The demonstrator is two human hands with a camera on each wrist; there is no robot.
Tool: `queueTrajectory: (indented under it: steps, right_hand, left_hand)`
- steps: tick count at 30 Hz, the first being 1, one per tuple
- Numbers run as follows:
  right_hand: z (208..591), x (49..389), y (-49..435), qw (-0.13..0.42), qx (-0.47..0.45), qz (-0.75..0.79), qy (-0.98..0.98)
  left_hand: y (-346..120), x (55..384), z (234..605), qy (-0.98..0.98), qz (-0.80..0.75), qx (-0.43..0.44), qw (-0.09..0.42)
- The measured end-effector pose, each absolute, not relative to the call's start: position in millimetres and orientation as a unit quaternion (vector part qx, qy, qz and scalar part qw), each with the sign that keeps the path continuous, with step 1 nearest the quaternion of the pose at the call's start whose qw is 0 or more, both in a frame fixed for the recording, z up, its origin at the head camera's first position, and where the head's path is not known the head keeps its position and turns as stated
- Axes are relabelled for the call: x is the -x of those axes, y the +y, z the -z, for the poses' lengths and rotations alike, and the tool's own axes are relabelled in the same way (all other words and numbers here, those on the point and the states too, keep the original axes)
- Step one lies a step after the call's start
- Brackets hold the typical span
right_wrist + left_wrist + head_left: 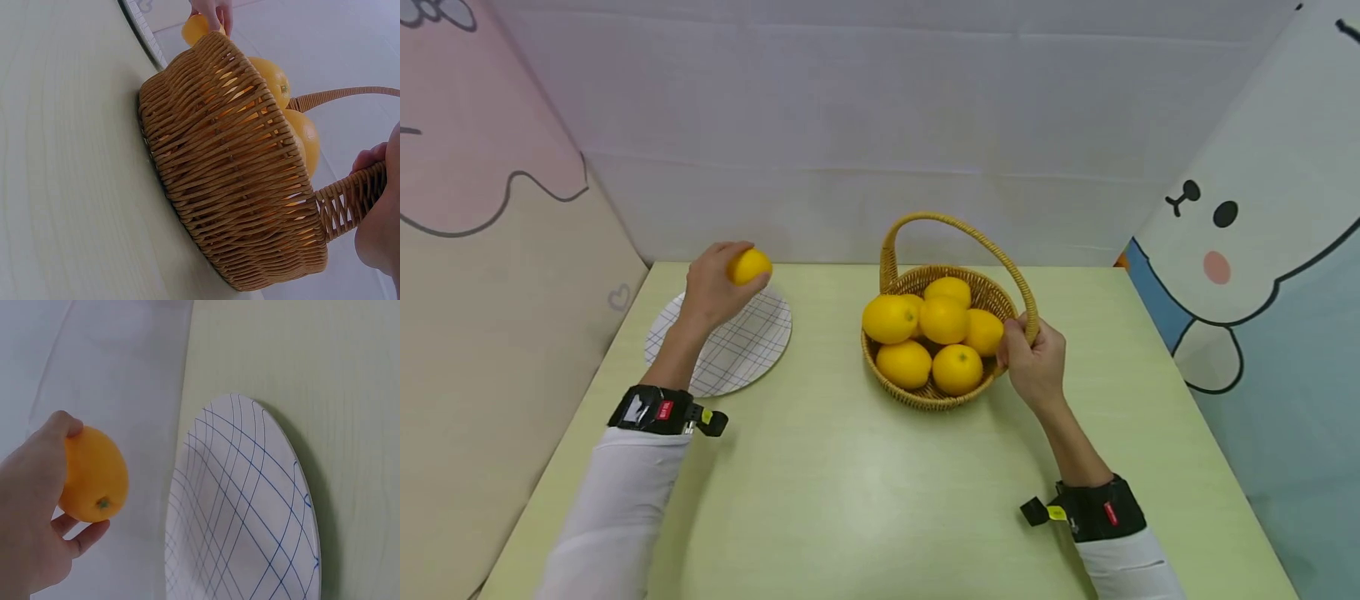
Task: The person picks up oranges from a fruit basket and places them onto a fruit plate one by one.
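Note:
My left hand (711, 283) holds a yellow lemon (752, 267) between thumb and fingers, above the far part of a round white plate (751, 342) with a blue crossed-line pattern. In the left wrist view the small green stem end of the lemon (94, 478) shows, and a gap separates the fruit from the plate (250, 506). My right hand (1036, 360) grips the right foot of the arched handle (966, 229) of a woven wicker basket (925, 402). Several lemons (944, 319) fill the basket, which stands on the table in the right wrist view.
The pale wooden table (842, 500) ends at a white cloth backdrop (820, 125). Side panels with cartoon drawings stand left and right (1285, 350). Plate and basket are apart, with bare tabletop between them.

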State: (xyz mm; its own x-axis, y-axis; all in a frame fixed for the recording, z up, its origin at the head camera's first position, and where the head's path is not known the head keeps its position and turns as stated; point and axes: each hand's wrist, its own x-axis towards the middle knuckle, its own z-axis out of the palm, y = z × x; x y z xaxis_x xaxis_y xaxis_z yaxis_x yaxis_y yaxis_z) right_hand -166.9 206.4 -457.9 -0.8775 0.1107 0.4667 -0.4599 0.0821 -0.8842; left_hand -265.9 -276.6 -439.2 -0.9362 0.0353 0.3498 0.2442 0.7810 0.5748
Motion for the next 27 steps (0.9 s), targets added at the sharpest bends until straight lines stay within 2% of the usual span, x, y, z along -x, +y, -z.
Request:
queueTrajectory:
  steps: [9,27]
  right_hand:
    - [456.7,166.5,205.3,0.214,-0.128,-0.659,-0.709]
    - [456.6,165.2,205.2,0.214,-0.129,-0.66,-0.709]
  left_hand:
    - [-287.9,282.2,457.0,-0.928,0.343,0.007,0.144]
    - [-289.1,293.1,474.3,-0.929,0.358,-0.052,0.082]
